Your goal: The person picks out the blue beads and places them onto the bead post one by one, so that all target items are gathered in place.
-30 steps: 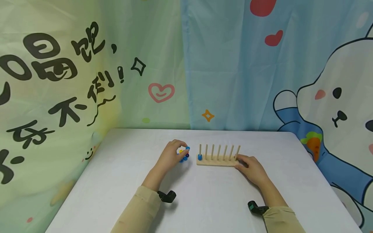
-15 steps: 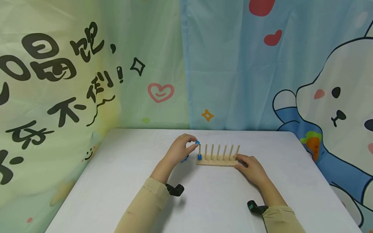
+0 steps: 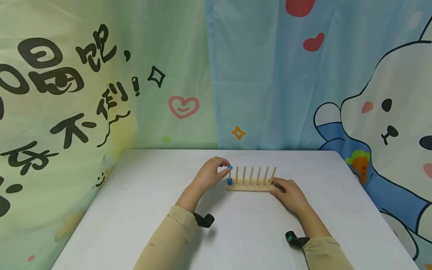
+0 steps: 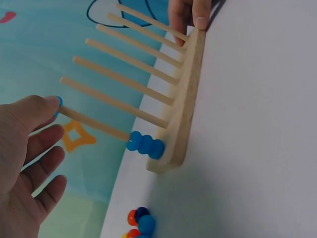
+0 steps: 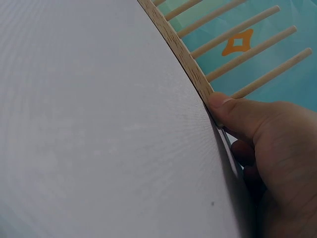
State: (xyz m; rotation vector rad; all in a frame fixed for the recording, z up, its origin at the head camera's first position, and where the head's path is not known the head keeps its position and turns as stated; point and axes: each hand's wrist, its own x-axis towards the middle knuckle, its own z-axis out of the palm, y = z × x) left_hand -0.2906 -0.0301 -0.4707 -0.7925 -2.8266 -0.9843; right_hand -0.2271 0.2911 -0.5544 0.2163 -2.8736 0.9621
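Note:
A wooden peg rack (image 3: 249, 188) with a row of several upright pegs stands on the table. My left hand (image 3: 208, 175) pinches a blue bead (image 3: 230, 167) between thumb and forefinger at the top of the leftmost peg. In the left wrist view that bead sits right at the peg's tip, mostly covered by the thumb. Lower on the same peg, three blue beads (image 4: 144, 145) are stacked against the base. My right hand (image 3: 293, 195) grips the right end of the base, its thumb (image 5: 220, 103) on the front edge. The other pegs carry no beads.
Loose beads (image 4: 146, 224) in blue, red, dark blue and yellow lie on the table (image 3: 243, 232) just left of the rack; the left hand hides them in the head view. A printed curtain (image 3: 249, 75) hangs behind the table's far edge.
My left hand has moved right from the loose beads to the leftmost peg, carrying the blue bead, and has lowered slightly onto the peg's tip. The right hand stays on the rack.

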